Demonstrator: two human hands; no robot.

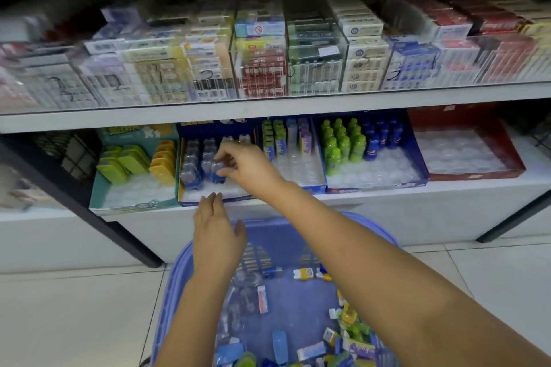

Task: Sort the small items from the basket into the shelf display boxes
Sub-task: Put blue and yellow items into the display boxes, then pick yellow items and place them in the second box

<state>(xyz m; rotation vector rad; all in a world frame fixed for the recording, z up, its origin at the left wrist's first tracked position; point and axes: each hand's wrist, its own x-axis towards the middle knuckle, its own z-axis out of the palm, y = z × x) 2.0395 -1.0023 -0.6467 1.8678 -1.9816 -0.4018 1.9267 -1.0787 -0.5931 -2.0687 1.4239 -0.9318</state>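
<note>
A blue plastic basket (179, 271) stands on the floor below me with several small loose items (310, 345) in it. On the lower shelf, a blue display box (190, 202) holds rows of clear blue-based items. My right hand (241, 164) reaches into this box and pinches one clear blue-based item (219, 173) at the front of the third row. My left hand (216, 232) hangs over the basket's far rim with straight fingers, its fingertips touching the box's front edge.
Beside it stand a teal box (131, 205) of yellow and green items, a box of stick items (304, 164), a box of green and blue bottles (372, 185) and a red box (471, 173) with an empty tray. The upper shelf (268, 110) carries clear cases of small packs.
</note>
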